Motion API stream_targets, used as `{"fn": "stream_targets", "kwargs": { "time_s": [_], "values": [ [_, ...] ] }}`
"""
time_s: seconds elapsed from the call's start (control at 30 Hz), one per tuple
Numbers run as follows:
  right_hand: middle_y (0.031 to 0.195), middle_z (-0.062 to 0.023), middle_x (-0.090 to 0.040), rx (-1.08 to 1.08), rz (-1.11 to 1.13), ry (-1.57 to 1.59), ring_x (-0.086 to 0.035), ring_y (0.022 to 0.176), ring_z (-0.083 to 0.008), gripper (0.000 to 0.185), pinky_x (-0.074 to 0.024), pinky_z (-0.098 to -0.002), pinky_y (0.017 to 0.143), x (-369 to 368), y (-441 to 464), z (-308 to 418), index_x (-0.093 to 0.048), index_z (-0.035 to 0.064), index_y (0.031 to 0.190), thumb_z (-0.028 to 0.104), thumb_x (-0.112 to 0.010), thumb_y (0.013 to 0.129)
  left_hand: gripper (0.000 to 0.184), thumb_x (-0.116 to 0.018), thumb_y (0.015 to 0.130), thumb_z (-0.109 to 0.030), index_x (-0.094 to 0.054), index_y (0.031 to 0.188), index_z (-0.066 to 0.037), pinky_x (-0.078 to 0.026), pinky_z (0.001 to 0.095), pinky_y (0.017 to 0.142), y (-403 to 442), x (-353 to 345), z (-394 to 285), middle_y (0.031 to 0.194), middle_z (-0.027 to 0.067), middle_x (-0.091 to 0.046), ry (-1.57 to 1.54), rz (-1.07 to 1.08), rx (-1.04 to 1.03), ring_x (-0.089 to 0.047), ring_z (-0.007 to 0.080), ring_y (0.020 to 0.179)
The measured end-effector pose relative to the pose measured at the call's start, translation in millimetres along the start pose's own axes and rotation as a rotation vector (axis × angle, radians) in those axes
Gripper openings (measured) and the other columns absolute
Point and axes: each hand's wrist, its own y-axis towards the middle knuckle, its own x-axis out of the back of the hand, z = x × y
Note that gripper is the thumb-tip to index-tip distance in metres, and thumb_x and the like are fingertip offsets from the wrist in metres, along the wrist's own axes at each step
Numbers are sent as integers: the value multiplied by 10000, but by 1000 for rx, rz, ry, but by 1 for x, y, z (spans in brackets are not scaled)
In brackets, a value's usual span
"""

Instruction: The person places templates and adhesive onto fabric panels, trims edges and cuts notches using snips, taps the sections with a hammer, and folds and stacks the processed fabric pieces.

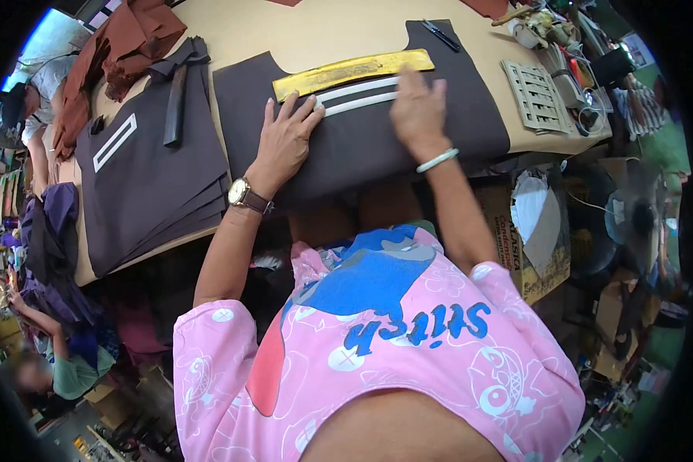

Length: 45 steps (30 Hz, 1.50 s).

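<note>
My left hand [286, 144] lies with spread fingers on a dark fabric panel [346, 158]. Its fingertips rest at the left end of two slim parallel white strips [362, 102], which look like a narrow frame template. Just above them, a worn yellow curved bar [346, 71] lies along the cut neckline edge of the panel. My right hand [420, 114] is over the right end of the strips and the bar. Motion smears its fingers, so any small thing in them is hidden.
Left of the panel, stacked dark pieces [154, 192] carry a white slotted frame [115, 143] and a dark flat bar [175, 108]. Thread snips [441, 35] lie at upper right. A beige slotted template [535, 95] is near the table's right end. Another person [61, 346] sits at left.
</note>
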Motion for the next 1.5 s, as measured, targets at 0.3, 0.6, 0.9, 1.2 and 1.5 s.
{"fn": "stream_targets", "kwargs": {
  "time_s": [0.3, 0.6, 0.9, 1.2, 1.5],
  "values": [
    [1269, -92, -529, 45, 201, 257, -519, 1145, -258, 348, -268, -590, 1000, 10, -33, 25, -507, 55, 1213, 103, -357, 903, 453, -453, 779, -5, -525, 1209, -127, -253, 575, 1020, 3, 5, 2, 1287, 48, -500, 43, 35, -12, -365, 285, 1262],
    [1031, -82, -647, -304, 268, 45, -597, 989, -274, 309, -332, -570, 930, 35, 25, -72, -534, 63, 1145, 156, -457, 861, 390, -497, 841, -124, -518, 1230, -109, -247, 549, 1023, -14, 19, -18, 1321, 93, -457, 58, -25, 250, -334, 315, 1276],
    [1063, -112, -608, 24, -36, -97, -557, 1009, -278, 270, -417, -425, 849, -63, 81, -132, -635, 96, 1050, 110, -523, 805, 625, -467, 901, -418, -350, 1350, 2, -199, 556, 1048, -27, -4, -12, 1417, 204, -299, -12, -2, 686, -247, 360, 1326],
    [1151, -150, -542, 48, -76, -279, -489, 1076, -281, 274, -375, -416, 918, -15, 83, -132, -633, 76, 1000, 221, -603, 770, 623, -492, 889, -391, -342, 1358, -8, -185, 544, 1056, -20, 6, -15, 1431, 196, -278, -45, 40, 716, -229, 360, 1333],
    [996, -94, -571, 96, 142, 258, -522, 960, -275, 370, -382, -437, 848, 11, 35, -86, -633, 52, 949, 363, -676, 754, 624, -497, 891, -369, -317, 1376, -20, -162, 525, 1071, -19, 10, -16, 1454, 172, -249, -61, 90, 741, -201, 337, 1352]
  ]
}}
